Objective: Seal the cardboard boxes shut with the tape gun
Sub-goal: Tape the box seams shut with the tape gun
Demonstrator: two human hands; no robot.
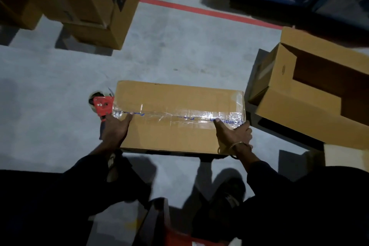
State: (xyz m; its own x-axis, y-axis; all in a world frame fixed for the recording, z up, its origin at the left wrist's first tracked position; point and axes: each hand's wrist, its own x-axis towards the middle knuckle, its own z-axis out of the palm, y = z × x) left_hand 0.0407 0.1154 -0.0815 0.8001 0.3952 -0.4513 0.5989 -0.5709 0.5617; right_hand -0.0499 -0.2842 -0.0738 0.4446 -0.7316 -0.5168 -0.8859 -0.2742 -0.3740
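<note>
- The cardboard box (pixel 179 118) lies mid-frame on the floor (pixel 60 78), tape (pixel 179 115) along its seam.
- Right hand (pixel 233 133), thumb spread, presses the tape's right end: rub firmly there.
- Left hand (pixel 114 128) grips the tape gun (pixel 102 106) at the left edge: tear cleanly downward.

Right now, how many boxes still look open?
1: the open box lies on its side, right of the taped box. The boxes top left look closed; others may be hidden.

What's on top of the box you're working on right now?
Clear tape runs along the box top's centre seam. The right hand rests at its right end; the left hand holds the red tape gun at the left edge. The contents are hidden.
</note>
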